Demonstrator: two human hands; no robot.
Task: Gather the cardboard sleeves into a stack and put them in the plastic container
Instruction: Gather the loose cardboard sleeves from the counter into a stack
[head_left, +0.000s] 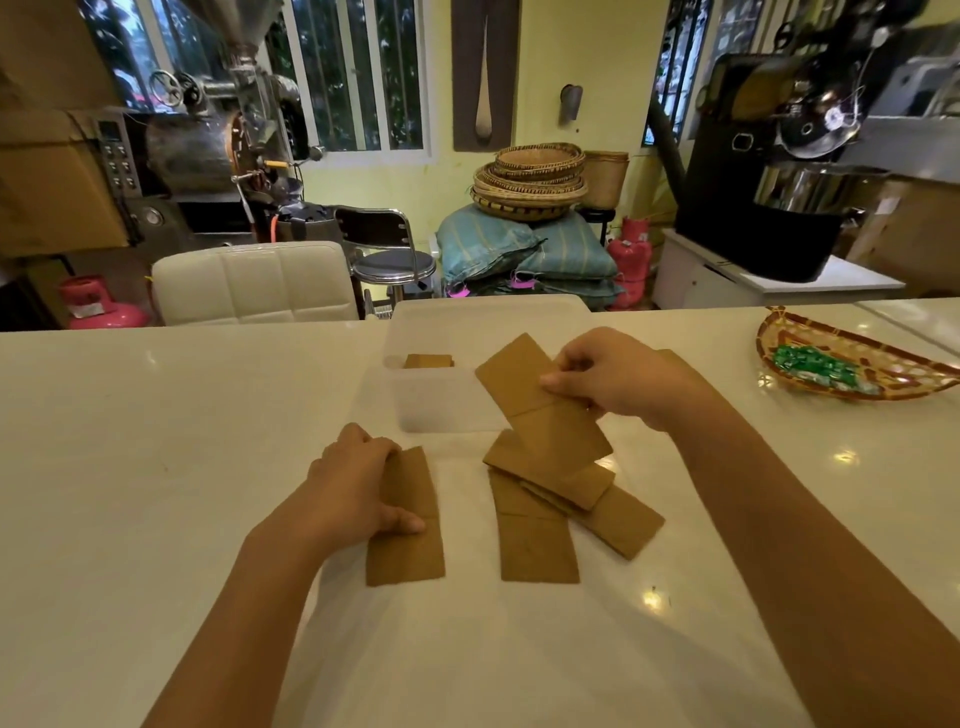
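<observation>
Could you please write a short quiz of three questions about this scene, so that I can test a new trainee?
1. True or false: the plastic container already holds some cardboard.
2. Which hand lifts a cardboard sleeve above the loose pile? A) left hand B) right hand C) neither
3. Fill the gap: the left hand rests on a sleeve that lies flat on the white ____.

Key
1. True: brown cardboard shows inside, by its far wall.
2. B: the right hand grips a raised sleeve in front of the container.
3. Counter.
</observation>
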